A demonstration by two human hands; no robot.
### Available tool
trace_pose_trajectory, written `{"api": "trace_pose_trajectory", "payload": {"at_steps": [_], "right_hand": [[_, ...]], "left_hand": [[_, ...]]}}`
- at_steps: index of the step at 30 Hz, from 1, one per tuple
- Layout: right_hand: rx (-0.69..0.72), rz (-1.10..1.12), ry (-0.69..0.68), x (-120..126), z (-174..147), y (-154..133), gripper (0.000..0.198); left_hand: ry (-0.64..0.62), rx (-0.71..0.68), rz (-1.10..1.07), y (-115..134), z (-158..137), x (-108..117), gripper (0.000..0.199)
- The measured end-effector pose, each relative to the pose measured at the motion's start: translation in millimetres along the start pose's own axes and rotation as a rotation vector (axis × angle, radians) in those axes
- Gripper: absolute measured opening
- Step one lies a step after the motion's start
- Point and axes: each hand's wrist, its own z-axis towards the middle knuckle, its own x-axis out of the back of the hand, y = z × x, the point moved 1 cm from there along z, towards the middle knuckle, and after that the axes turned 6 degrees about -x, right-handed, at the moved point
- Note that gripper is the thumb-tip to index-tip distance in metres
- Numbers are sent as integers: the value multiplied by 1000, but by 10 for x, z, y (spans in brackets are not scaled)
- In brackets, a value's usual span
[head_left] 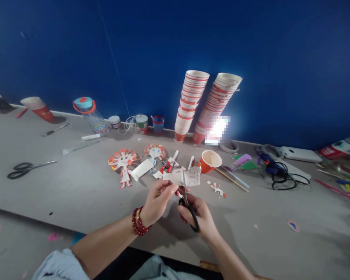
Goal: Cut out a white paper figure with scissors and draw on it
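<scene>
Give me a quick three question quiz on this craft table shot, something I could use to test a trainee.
1. True or false: the right hand holds black-handled scissors.
2. What is the left hand pinching? A) a marker B) a white paper cutout C) a ruler
3. Fill in: the single orange paper cup stands upright and ____ the two tall cup stacks leaning against the blue wall.

Key
1. True.
2. B, the paper cutout, with the scissor blades at it.
3. In front of, apart from them.
</scene>
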Motion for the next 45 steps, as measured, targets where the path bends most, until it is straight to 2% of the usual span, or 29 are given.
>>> {"api": "trace_pose_trajectory", "payload": {"at_steps": [12, 23, 45], "right_hand": [[43, -19, -55, 18, -16, -40, 45], [23, -54, -5, 13, -13, -55, 30], [24, -128, -6, 66, 2, 55, 30]], "left_hand": [[9, -70, 42, 16, 20, 26, 25], [23, -87, 148, 42, 40, 32, 24], [11, -65, 113, 47, 38, 37, 24]]}}
